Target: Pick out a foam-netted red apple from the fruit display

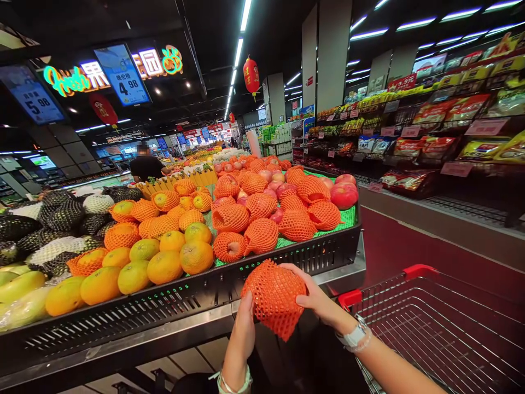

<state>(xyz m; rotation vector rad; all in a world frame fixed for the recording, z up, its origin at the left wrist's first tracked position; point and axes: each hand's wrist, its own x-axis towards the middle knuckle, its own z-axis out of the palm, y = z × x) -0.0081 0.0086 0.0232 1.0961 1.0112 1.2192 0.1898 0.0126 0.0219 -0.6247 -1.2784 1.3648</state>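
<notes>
1. Orange foam netting, bulging and cone-shaped, sits between our hands, in front of the black perforated metal display bin.
2. Grip: left hand cups the netting from below, fingers partly open; right hand lies over the top, fingers spread, pressing lightly. Neither hand is clenched. We cannot tell whether fruit sits inside.
3. Nearby: yellow-orange citrus fruit and netted red apples fill the bin; red-handled wire shopping cart stands beside our right forearm.
4. Risk: hold is light and the foam is springy, so any fruit inside could slip out and drop past the bin edge. A careless elbow could knock the front fruit. White wristwatch could snag the netting or cart wires.
</notes>
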